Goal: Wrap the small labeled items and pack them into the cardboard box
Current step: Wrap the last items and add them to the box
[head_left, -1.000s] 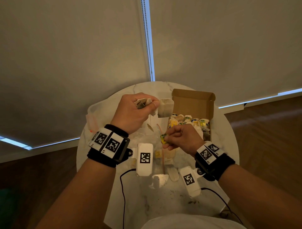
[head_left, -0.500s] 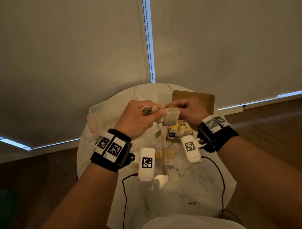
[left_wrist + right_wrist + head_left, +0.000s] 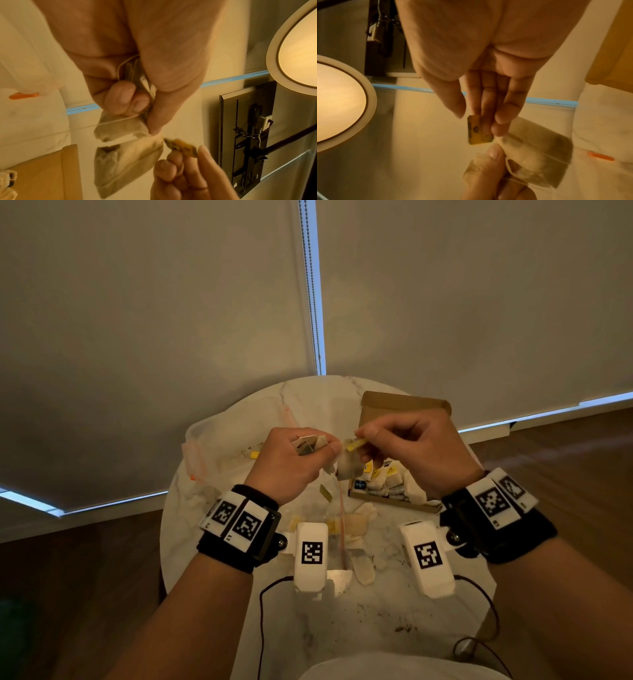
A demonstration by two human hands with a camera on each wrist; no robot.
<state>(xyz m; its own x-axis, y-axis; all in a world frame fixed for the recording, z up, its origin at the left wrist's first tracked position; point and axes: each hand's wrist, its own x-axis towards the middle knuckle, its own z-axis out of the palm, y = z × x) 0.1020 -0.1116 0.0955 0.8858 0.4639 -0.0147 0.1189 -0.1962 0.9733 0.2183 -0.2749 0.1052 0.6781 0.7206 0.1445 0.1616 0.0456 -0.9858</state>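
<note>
1. Tag (image 3: 356, 444): yellow, small dark print.
2. Tea bags (image 3: 347, 465): off-white paper, brownish fill showing through.
3. Box (image 3: 404, 402): plain brown cardboard.
4. Counter (image 3: 342, 621): white marble, faint grey veins, dark crumbs.
5. Wrist bands (image 3: 239, 522): black, with white plates bearing black square codes.
6. Floor (image 3: 565, 460): dark brown wood.
</note>
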